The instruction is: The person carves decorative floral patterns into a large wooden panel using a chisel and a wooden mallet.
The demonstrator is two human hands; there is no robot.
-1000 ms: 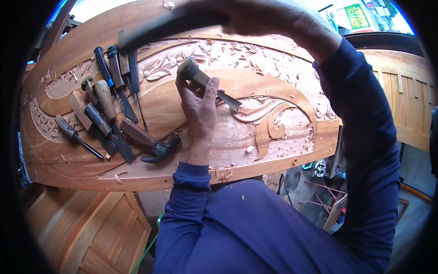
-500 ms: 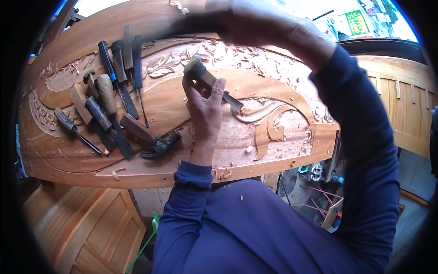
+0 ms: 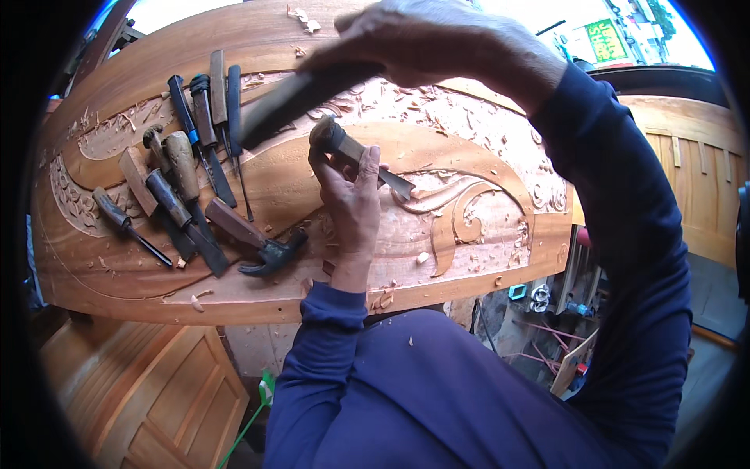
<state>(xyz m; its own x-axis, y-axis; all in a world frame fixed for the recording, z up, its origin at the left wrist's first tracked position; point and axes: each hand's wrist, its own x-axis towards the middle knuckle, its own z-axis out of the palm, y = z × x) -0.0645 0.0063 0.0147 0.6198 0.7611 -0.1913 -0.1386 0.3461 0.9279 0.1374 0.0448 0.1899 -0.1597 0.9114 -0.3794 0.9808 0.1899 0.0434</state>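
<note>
My left hand point(image 3: 353, 205) is closed round a wood-handled chisel point(image 3: 350, 148), tilted so that its flat blade meets the scrollwork of a carved wooden panel point(image 3: 266, 184). Above and to the left of the chisel's butt hangs a flat wooden mallet point(image 3: 301, 98), dark along one side and smeared by motion. My right hand point(image 3: 437, 43) grips its other end, with the fingers partly hidden. Mallet and chisel are apart. A carved scroll point(image 3: 461, 211) with raised curling edges lies just right of the blade.
Left on the panel lie several chisels point(image 3: 183, 211) and a claw hammer point(image 3: 269, 254). Wood shavings point(image 3: 398, 102) litter the carved ground. A panelled wooden door point(image 3: 183, 391) stands below left, a slatted wooden piece point(image 3: 680, 156) at right. Beneath the panel's near edge are pink rods point(image 3: 547, 344).
The mallet has come down from the upper left toward the chisel's butt, my right hand with it. My left hand still holds the chisel, its butt slightly lower.
</note>
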